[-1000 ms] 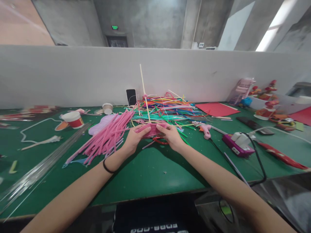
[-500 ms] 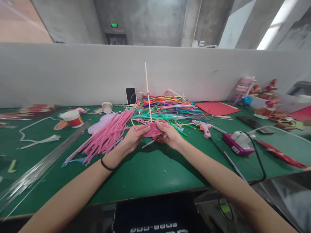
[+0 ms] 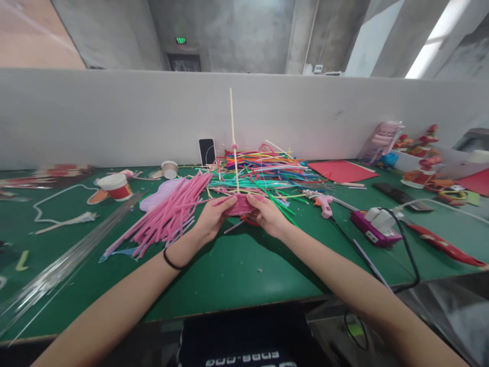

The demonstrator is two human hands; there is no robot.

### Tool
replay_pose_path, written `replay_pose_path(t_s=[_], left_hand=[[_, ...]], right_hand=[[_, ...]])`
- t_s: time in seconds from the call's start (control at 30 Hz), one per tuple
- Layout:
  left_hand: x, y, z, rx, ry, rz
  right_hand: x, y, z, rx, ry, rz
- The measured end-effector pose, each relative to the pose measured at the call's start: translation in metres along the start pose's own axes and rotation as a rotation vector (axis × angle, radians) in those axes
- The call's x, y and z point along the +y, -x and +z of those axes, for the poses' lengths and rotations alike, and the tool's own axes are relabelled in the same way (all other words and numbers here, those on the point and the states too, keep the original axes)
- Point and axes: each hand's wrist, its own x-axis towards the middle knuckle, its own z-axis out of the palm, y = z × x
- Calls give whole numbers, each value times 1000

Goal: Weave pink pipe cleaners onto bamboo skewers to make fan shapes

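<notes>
A pink fuzzy piece, seemingly made of pipe cleaners laid side by side, is pinched at its two sides. My left hand closes on its left edge, thumb on top; my right hand grips the right edge the same way. From the piece a thin pale stick rises almost upright, with a small pink knot partway up. The fingers underneath are mostly hidden. Just left of my hands lies a heap of pink pipe cleaners.
Behind my hands spreads a pile of coloured pipe cleaners. To the right are a pink glue gun with its cord and a purple power strip. A paper cup and clear thin rods lie left. A phone leans against the partition.
The pale stick has straightened slightly and its tip sits a little higher. Both hands keep their hold on the pink piece, nearly in place.
</notes>
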Motion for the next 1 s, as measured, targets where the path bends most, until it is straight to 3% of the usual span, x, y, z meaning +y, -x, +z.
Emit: replay_pose_path(t_s=[0.1, 0.33, 0.53, 0.83, 1.0], left_hand=[[0, -1, -3, -16, 8, -5], [5, 0, -2, 54, 1, -42], [2, -3, -1, 63, 33, -139], [6, -5, -6, 48, -23, -121], [12, -15, -22, 145, -37, -61]], right_hand=[[1, -2, -1, -1, -1, 34], [6, -4, -6, 47, 144, -166], [9, -3, -5, 59, 151, -163], [7, -1, 0, 20, 155, -124], [11, -8, -9, 106, 374, -299]])
